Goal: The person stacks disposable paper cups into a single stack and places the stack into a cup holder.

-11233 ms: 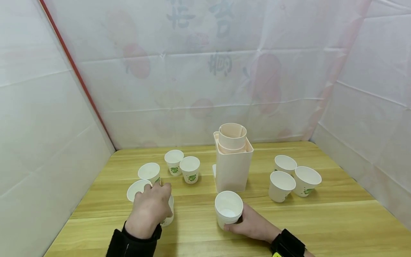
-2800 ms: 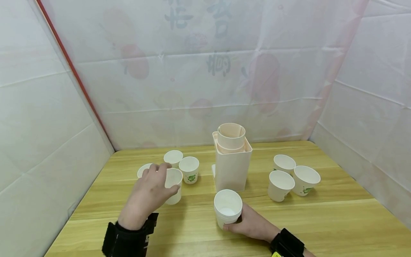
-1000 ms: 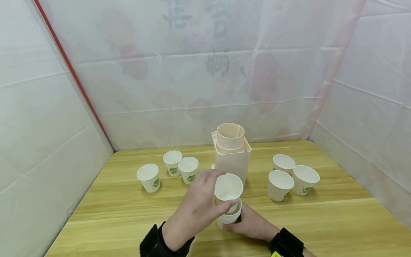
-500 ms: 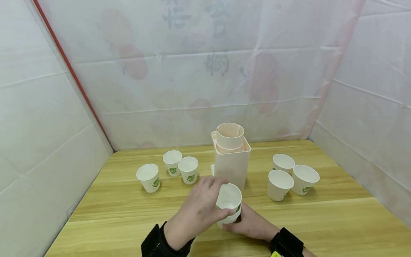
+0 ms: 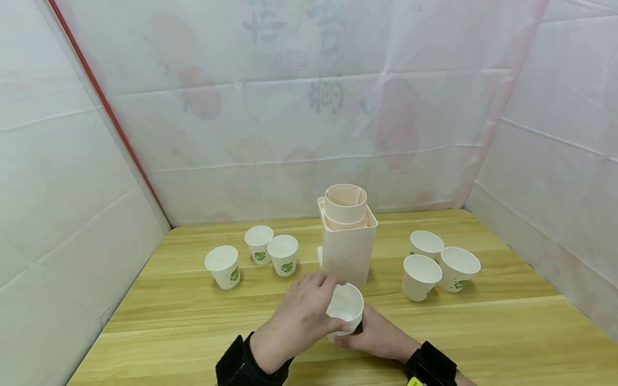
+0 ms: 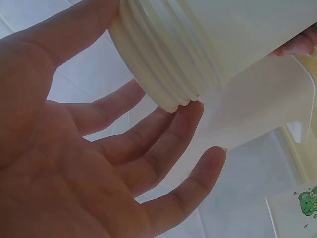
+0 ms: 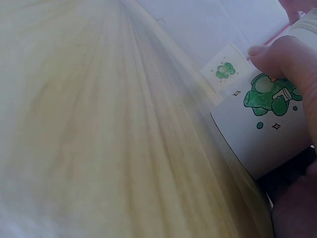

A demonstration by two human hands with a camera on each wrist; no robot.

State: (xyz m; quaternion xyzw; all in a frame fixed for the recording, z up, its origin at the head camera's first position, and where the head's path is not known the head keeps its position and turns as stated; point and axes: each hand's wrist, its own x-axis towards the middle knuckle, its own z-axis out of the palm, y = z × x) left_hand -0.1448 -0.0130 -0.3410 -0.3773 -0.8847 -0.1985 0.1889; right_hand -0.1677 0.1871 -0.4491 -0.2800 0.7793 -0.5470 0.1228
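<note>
A stack of white paper cups [image 5: 345,305] stands at the front middle of the table, below the beige box. From the right, my right hand [image 5: 381,333] grips its lower part; in the right wrist view a green cartoon print [image 7: 270,96] shows on the held cup. My left hand [image 5: 304,311] holds the top cup at the rim, thumb in front and fingers behind. The left wrist view shows several nested rims [image 6: 163,54] between thumb and fingertips, with the little finger off the cups.
Behind the stack stands a tall beige box [image 5: 348,254] with a round cylinder [image 5: 346,206] in its top. One paper cup [image 5: 224,268] stands at left, two paper cups [image 5: 284,256] farther back. Three paper cups [image 5: 421,279] cluster at right. White sheets wall the table.
Two cups from the left front group have gone to the stack, carried by my left hand. Over the last second the newest cup has sunk into the stack. My right hand has stayed put.
</note>
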